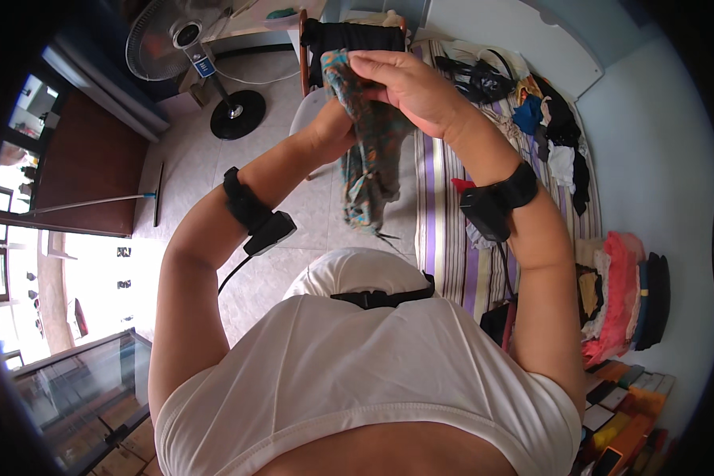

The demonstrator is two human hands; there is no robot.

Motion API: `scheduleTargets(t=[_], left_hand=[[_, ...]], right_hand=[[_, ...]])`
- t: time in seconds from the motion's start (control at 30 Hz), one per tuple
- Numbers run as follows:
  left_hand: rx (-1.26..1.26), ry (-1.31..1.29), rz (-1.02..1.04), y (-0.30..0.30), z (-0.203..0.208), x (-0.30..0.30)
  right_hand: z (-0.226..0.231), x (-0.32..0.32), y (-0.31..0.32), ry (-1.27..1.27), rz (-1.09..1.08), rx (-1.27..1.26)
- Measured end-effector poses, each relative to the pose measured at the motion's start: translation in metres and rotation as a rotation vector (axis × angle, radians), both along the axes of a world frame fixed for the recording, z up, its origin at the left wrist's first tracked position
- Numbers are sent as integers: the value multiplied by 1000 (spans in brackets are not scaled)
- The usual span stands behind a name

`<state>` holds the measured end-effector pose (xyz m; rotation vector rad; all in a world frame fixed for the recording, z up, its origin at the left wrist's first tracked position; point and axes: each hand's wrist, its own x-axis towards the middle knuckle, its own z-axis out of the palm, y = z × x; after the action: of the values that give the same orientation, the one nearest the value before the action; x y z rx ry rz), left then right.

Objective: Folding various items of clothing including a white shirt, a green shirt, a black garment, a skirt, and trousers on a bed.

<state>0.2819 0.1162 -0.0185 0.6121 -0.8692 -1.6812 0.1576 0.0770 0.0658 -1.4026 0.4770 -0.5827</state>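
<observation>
A patterned cloth garment [365, 170] in teal, grey and orange hangs in long folds from my raised hands, a thin dark cord trailing at its lower end. I cannot tell its kind. My right hand [401, 83] pinches its upper edge between thumb and fingers. Lower down, my left hand [335, 128] is closed against its left side; the cloth covers most of those fingers. Each forearm wears a black strap with a small cabled box, the left box [271, 232] and the right box [484, 213].
A striped bed [444, 230] lies right of my hands, with loose clothes [559, 127] and a folded stack [615, 293] on it. A chair [353, 40] stands ahead. A floor fan [236, 115] and a long-handled mop [157, 195] are at left. A glass-topped cabinet [79, 397] is lower left.
</observation>
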Motion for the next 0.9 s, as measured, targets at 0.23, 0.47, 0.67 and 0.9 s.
scheduleTargets(t=[0.23,0.47,0.67,0.9], left_hand=[[143,84,-46,0,35,15],[107,-1,-23,9,50,18],[-208,-339,7,14,55,22],[-429,-303,-257,15,40,44]], right_hand=[[-17,-21,-25,69,-355,-368],[-38,-25,-26,70,-357,-225],[-70,-31,-6,148,-12,-86],[-136,-17,-39,-82,301,-274]])
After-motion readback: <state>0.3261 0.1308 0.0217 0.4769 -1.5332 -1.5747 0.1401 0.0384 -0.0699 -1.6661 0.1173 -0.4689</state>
